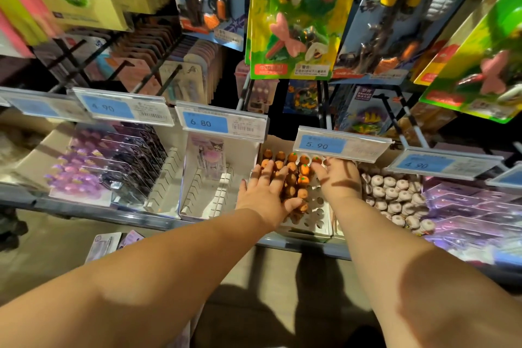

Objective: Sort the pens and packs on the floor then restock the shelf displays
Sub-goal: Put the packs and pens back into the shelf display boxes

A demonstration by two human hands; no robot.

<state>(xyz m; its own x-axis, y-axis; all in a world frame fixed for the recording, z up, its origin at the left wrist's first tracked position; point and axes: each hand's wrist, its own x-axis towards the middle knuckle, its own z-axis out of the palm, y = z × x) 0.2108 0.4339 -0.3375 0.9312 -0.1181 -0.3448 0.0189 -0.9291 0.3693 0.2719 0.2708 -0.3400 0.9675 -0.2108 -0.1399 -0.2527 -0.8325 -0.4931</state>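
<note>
Reaching into the shelf (135,217) with both arms. Resting the left hand (268,192) flat on the orange-topped pens (295,178), fingers spread and straight, thumb against the near ones, gripping nothing. Touching the right side of the same cluster with the right hand (337,178), fingers stretched out beneath the 5.90 price tag (339,145), tips partly hidden, holding nothing. Found upright in a white holed tray (315,219), just left of white-topped pens (395,198). Down on the floor at near left: two packs (103,246).
</note>
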